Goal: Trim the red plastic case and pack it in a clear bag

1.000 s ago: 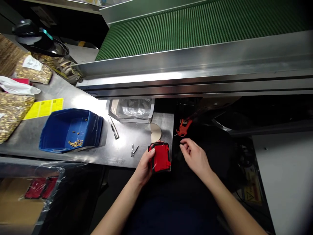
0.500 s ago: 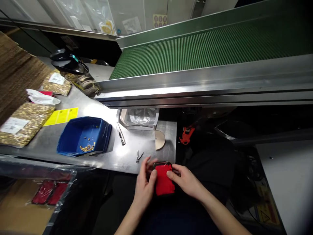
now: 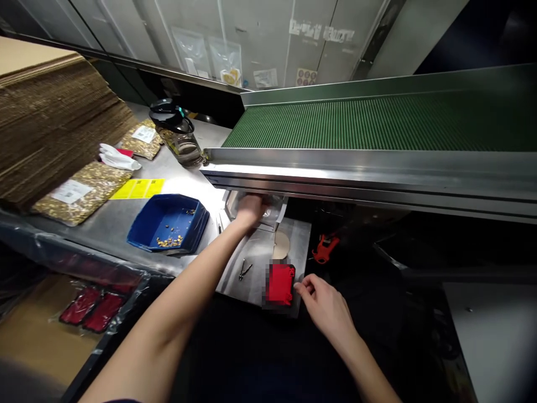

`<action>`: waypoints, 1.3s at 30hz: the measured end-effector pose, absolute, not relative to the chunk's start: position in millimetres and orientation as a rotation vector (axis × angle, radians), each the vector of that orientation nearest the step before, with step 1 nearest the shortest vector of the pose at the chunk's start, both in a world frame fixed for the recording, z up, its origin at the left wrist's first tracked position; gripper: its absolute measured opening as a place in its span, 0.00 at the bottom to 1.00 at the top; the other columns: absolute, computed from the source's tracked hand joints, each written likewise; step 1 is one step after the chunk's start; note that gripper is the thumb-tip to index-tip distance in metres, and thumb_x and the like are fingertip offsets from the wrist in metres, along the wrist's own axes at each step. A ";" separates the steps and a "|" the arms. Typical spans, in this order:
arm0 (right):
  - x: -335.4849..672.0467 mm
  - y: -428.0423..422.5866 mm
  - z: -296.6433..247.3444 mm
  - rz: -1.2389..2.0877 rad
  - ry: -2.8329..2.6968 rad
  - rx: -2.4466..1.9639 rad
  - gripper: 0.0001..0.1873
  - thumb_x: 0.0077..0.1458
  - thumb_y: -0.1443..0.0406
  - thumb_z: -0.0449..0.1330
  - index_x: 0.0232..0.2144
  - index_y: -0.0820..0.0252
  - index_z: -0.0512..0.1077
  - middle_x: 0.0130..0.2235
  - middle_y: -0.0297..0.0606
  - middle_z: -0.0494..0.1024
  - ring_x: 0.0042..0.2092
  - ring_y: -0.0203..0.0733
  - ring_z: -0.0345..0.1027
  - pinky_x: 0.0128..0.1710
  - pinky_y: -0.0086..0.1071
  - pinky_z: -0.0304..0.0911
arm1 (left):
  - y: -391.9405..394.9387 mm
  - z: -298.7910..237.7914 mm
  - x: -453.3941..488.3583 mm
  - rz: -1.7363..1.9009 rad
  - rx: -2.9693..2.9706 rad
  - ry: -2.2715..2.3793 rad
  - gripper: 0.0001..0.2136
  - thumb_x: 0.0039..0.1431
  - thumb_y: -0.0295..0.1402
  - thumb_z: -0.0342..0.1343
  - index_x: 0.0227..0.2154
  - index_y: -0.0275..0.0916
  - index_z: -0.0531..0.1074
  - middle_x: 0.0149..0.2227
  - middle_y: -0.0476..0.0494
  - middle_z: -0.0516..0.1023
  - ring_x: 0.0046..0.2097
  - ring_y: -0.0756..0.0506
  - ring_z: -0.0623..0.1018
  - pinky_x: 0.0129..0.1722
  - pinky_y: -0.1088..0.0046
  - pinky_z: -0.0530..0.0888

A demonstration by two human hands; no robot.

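Hands apart: left hand (image 3: 250,210) in the bin (image 3: 281,215), grip hidden; right hand (image 3: 328,305) curled just beside the red case (image 3: 280,284), grip unclear, at the surface's (image 3: 260,247) near edge. Best pinch the plastic (image 3: 274,208) lightly.

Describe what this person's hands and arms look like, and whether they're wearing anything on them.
Both the left hand and the right hand are bare: no gloves. The forearms are uncovered too, with no watch or bracelet visible. By the left arm, a sliver of dark cloth, perhaps a sleeve hem, shows. The left fingers are too unclear to check for rings.
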State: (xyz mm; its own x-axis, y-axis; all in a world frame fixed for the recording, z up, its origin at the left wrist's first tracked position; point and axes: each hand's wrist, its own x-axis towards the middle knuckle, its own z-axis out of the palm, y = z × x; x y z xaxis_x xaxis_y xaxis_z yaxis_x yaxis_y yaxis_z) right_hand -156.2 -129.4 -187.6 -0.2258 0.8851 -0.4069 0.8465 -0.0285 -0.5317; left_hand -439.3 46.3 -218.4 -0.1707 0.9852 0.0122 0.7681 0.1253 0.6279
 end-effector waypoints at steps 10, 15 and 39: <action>-107.8 -188.8 -205.7 1.368 -1.707 -1.939 0.27 0.66 0.41 0.50 0.31 0.54 0.73 0.30 0.35 0.79 0.30 0.42 0.70 0.30 0.32 0.58 | 67.3 -231.2 -451.5 0.545 1.551 2.116 0.15 0.67 0.44 0.61 0.44 0.36 0.77 0.46 0.40 0.81 0.50 0.39 0.80 0.54 0.53 0.77; -122.0 -170.3 -185.0 1.296 -1.657 -1.828 0.25 0.66 0.44 0.53 0.29 0.55 0.72 0.30 0.35 0.79 0.31 0.41 0.70 0.32 0.31 0.60 | 41.4 -222.4 -452.2 0.722 1.638 1.959 0.13 0.69 0.43 0.58 0.41 0.36 0.78 0.43 0.43 0.82 0.47 0.41 0.81 0.52 0.56 0.78; -133.8 -180.0 -188.3 1.336 -1.791 -1.742 0.23 0.68 0.47 0.52 0.32 0.54 0.76 0.32 0.35 0.79 0.36 0.43 0.73 0.36 0.31 0.62 | -5.4 -211.5 -438.2 0.920 2.007 1.906 0.10 0.68 0.37 0.57 0.37 0.37 0.79 0.44 0.35 0.82 0.51 0.36 0.78 0.54 0.54 0.73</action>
State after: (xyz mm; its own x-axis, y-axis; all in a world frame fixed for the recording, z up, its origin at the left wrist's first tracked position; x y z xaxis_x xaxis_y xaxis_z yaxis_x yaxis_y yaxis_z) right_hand -133.8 -180.0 -188.3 -0.2145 0.9020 -0.3746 0.6157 -0.1728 -0.7688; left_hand -438.2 -5.4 -211.5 -0.0397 0.9583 0.2830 0.8177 -0.1317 0.5604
